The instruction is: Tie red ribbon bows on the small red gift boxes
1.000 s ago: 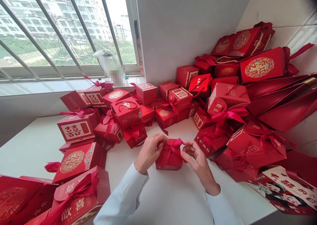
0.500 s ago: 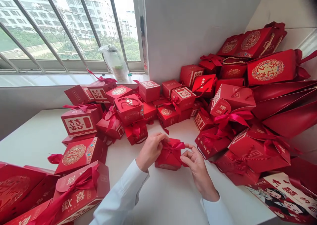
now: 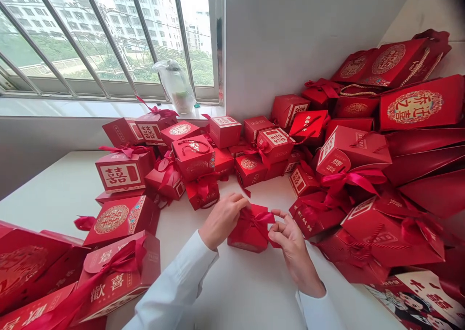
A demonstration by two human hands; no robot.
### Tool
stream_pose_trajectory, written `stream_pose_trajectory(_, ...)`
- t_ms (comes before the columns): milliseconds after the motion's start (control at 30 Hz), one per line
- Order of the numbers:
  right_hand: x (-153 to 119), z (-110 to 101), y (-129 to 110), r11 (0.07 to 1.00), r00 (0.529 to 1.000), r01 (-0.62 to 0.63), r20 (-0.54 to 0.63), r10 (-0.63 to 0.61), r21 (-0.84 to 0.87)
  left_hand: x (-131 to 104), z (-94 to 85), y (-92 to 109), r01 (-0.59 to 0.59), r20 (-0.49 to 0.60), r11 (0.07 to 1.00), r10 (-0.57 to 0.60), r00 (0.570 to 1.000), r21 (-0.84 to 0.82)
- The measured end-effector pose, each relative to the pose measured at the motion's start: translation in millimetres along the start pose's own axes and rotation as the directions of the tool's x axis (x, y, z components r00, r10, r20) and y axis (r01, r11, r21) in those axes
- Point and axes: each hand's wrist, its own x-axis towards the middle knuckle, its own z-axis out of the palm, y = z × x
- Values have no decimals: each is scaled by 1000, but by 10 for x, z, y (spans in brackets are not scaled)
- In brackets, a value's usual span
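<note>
A small red gift box sits on the white table in front of me, with a red ribbon bow tied across its top. At the box's left side, my left hand is closed, its fingertips pinching the ribbon; the pinched part is largely hidden behind the fingers. My right hand is at the right side, thumb and fingers closed on the ribbon by the bow's right loop. The box rests flat on the table between both hands.
Red boxes with ribbons are piled along the left and back of the white table. More boxes and large gift bags are heaped at right. A plastic-wrapped cup stands on the sill by the barred window.
The camera view has shifted slightly, so the surroundings appear moved. Both hands remain at the bow on the small box, with only slight finger movement.
</note>
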Motion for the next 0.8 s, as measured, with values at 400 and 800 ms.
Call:
stream_pose_trajectory(400,-3,-114,-26,998,993,-15,120,23,-68,-12,-75,-114,-98,50,994,101,994,-56)
stream_pose_trajectory(800,464,-46,-234,902,985,155,132,-111,-403,-24,-130,-48,-167,77,968,184,980,-189)
